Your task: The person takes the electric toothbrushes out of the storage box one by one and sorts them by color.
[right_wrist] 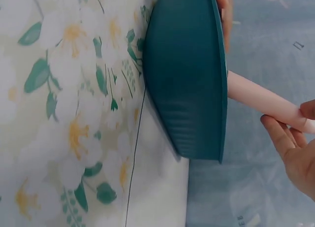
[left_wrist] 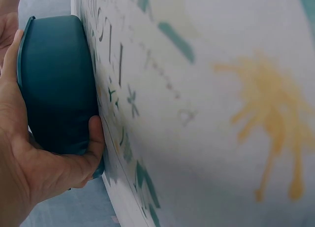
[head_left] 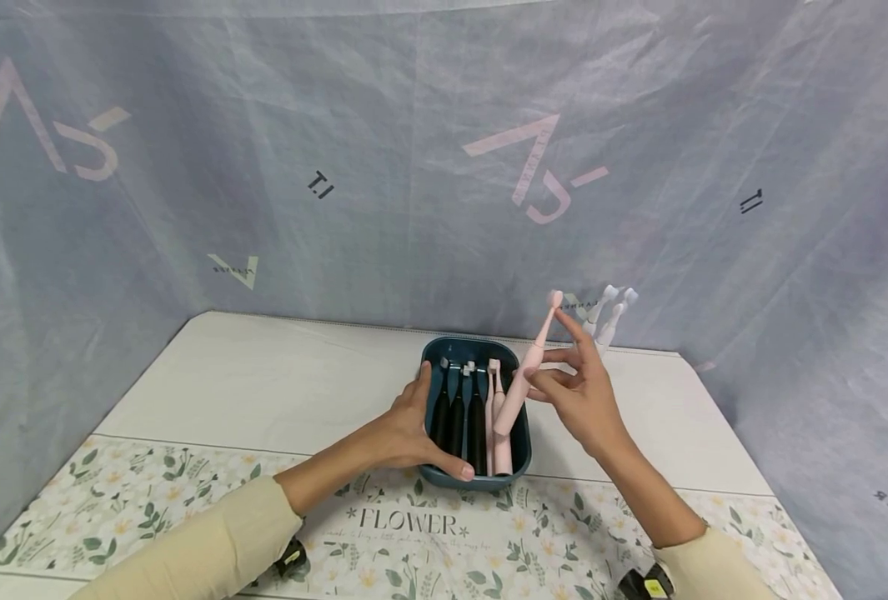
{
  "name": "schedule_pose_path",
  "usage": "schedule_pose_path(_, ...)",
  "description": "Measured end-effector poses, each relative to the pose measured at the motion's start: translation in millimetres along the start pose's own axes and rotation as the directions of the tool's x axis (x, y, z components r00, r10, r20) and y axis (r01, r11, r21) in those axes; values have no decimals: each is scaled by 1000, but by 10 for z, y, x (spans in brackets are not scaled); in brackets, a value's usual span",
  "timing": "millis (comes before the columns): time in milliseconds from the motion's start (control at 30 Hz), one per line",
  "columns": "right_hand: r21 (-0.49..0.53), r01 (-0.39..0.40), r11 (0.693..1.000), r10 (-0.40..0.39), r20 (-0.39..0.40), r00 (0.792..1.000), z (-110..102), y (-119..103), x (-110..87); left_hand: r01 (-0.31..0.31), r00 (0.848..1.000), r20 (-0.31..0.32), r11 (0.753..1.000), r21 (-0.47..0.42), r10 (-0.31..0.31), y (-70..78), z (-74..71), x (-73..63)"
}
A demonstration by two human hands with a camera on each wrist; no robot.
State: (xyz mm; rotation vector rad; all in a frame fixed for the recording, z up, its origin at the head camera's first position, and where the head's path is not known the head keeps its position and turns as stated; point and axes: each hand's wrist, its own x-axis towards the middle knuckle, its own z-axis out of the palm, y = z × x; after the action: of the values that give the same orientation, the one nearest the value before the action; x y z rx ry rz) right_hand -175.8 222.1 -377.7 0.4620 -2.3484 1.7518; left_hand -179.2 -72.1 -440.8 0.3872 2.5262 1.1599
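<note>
A teal plastic bin (head_left: 454, 481) stands on the table, with several black electric toothbrushes (head_left: 477, 433) and pink toothbrushes (head_left: 503, 458) lying side by side inside. My left hand (head_left: 409, 429) holds the bin's near left corner, thumb bent against the outer wall and fingers along the rim, as the left wrist view also shows. Between thumb and fingers my right hand (head_left: 582, 396) pinches a pink electric toothbrush (head_left: 517, 396). This toothbrush is tilted, its head up and to the right, its handle's base low over the bin's right part.
Behind my right hand stand several white toothbrushes (head_left: 607, 325), heads up; their lower parts are hidden. A floral mat (head_left: 188, 500) covers the table's near half, and the white tabletop (head_left: 286, 375) lies beyond. A grey-blue curtain (head_left: 383, 250) encloses the back and sides.
</note>
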Motion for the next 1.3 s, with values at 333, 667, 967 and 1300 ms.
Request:
schedule_pose_path(333, -19, 104, 994, -105, -74, 992, -167, 5, -74, 1, 1000, 2, 1000, 3, -1, -11, -3, 10)
schedule_pose_path(667, -42, 109, 993, -114, -136, 984, -308, -12, -89, -10, 1000, 8, 1000, 9, 10, -6, -17, 11)
schedule_pose_path(967, 20, 129, 991, -124, -168, 978, -442, -8, -108, -4, 1000, 5, 1000, 12, 4, -13, -21, -2)
schedule_pose_path(1300, 94, 162, 982, -141, -199, 970, -643, 0, -122, 0, 1000, 6, 1000, 24, 0, -12, -14, -2)
